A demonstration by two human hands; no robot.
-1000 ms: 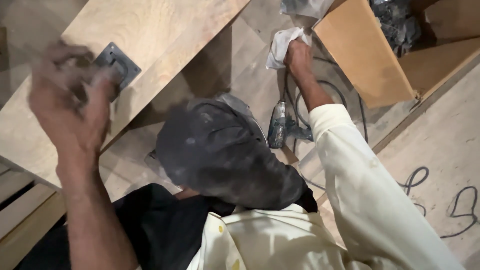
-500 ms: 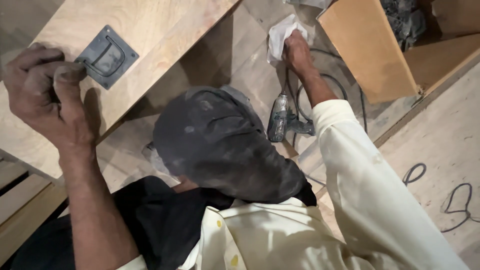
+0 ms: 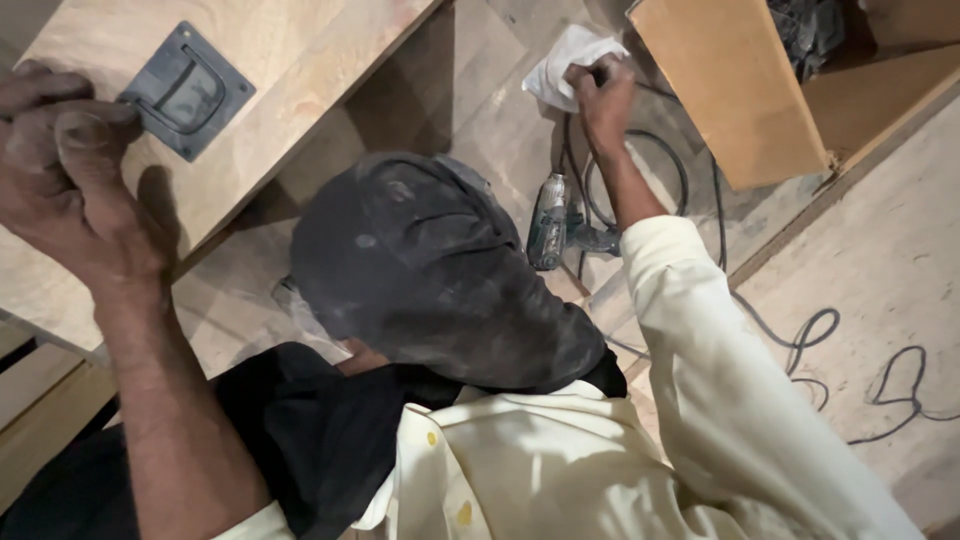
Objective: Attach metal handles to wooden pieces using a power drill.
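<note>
Seemingly the fitting of the recessed metal handle [image 3: 187,90] into the wooden panel [image 3: 300,60] is in hand. The left hand [image 3: 70,190] rests at its edge, fingers curled together, while the right hand [image 3: 600,95] clutches a white cloth [image 3: 570,60] on the floor, near a drill [image 3: 550,220]. Next comes steadying the plate squarely, I judge.

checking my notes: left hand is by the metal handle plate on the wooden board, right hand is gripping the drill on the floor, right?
Not quite. In the head view the right hand grips a white cloth, not the drill, which lies untouched on the floor beside the forearm. The left hand is indeed by the metal handle plate on the wooden board.
</note>
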